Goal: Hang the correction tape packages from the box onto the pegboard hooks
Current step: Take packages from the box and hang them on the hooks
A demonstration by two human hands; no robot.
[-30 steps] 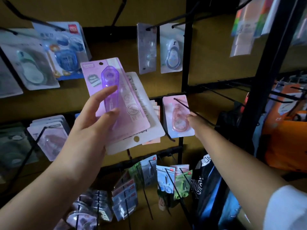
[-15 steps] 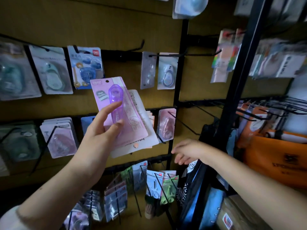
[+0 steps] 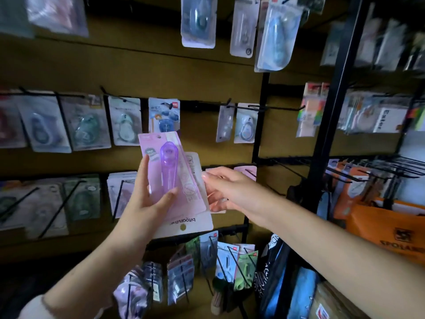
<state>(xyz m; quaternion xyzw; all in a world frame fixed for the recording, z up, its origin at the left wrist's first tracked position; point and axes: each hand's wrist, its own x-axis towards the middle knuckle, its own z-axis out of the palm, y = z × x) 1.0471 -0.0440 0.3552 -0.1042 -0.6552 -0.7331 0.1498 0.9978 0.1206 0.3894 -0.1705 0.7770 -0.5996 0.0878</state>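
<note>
head view: a person stands before a pegboard (image 3: pixel 69 65) hung with rows of stationery packages. the left hand (image 3: pixel 147 199) holds up a small stack of correction tape packages, thumb pressed on the front and fingers curled behind. the front one is a pink package (image 3: pixel 158 143) with a purple correction tape dispenser (image 3: pixel 169 166) under a clear blister. behind it, turned upside down, sits a white package (image 3: pixel 195 224), its printed lettering inverted and its hanging hole at the bottom. the right hand (image 3: pixel 225 189) reaches in from the right and meets the stack's right edge, thumb against the front of the cards and fingers curled behind them; how firmly it grips cannot be told. the stack is held in the air in front of the middle rows of the board, apart from any hook.

black wire hooks (image 3: pixel 282 109) jut from the board, some bare, some loaded. a pale pink package (image 3: pixel 247 171) hangs just behind the right hand. lower down, small packs in green and blue (image 3: pixel 232 261) hang on pegs. at far right, an orange bag (image 3: pixel 391 229) stands beside a black upright post (image 3: pixel 335 97) of the rack. a cardboard box (image 3: pixel 331 302) shows at the bottom right corner.
</note>
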